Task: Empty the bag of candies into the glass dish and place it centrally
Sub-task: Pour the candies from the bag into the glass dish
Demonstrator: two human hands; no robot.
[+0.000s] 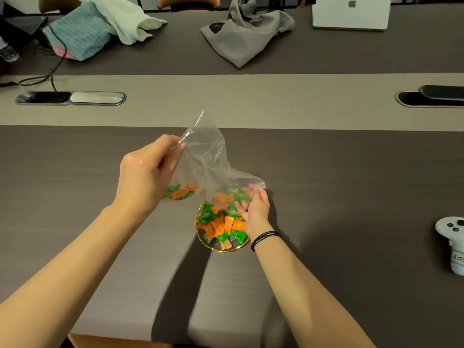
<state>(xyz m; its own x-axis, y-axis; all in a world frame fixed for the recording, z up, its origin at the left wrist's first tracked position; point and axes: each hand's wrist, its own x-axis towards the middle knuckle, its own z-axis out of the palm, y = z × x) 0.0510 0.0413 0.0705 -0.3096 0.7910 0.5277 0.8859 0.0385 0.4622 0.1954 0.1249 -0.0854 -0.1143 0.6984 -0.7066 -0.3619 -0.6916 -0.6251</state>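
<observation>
The left hand (pixel 145 177) pinches the top of the clear bag (pixel 206 159) and holds it up over the dish (pixel 221 248). The right hand (pixel 256 209) has its grip shut on the bag's low end, right above the dish. Orange and green candies (pixel 221 226) fill the dish, and a few show through the bag. The dish sits on the worktop (pixel 339 184). A laptop (pixel 351 12) far back has an apple logo. A white controller (pixel 452 244) at the right has writing too blurry to read.
</observation>
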